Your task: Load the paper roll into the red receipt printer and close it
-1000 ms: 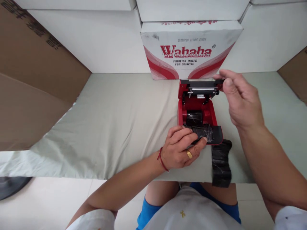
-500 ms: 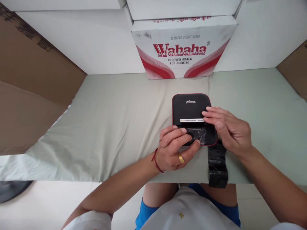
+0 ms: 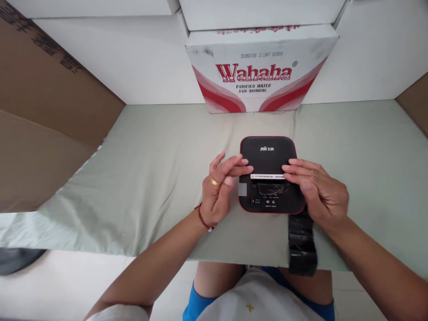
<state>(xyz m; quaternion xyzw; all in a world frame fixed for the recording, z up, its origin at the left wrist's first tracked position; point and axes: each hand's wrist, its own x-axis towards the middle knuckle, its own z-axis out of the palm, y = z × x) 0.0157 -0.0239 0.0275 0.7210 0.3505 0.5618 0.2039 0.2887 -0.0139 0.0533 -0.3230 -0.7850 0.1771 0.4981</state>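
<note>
A black rounded-square device (image 3: 267, 160) with a red rim and white lettering lies on the cloth-covered table in front of me. A white warning label (image 3: 267, 176) crosses its middle. Just below the label is a glossy, wrinkled black film (image 3: 272, 189). Small icons show near its lower edge, and a pale square patch (image 3: 242, 189) sits at its left edge. My left hand (image 3: 222, 189), fingers apart, has fingertips at the device's upper left side. My right hand (image 3: 321, 187) is closed on the right edge, fingertips on top, thumb at the side.
A shiny black strip (image 3: 302, 247) runs from beside the device over the table's front edge. Behind stands a white and red Wahaba-style water carton (image 3: 257, 100) against white boxes (image 3: 110, 58). Brown cardboard (image 3: 47, 147) stands at the left, more (image 3: 416, 102) at the right.
My left hand has moved up and left, off the film at the device's lower part, uncovering the icons and pale patch. My right hand stays at the right edge.
</note>
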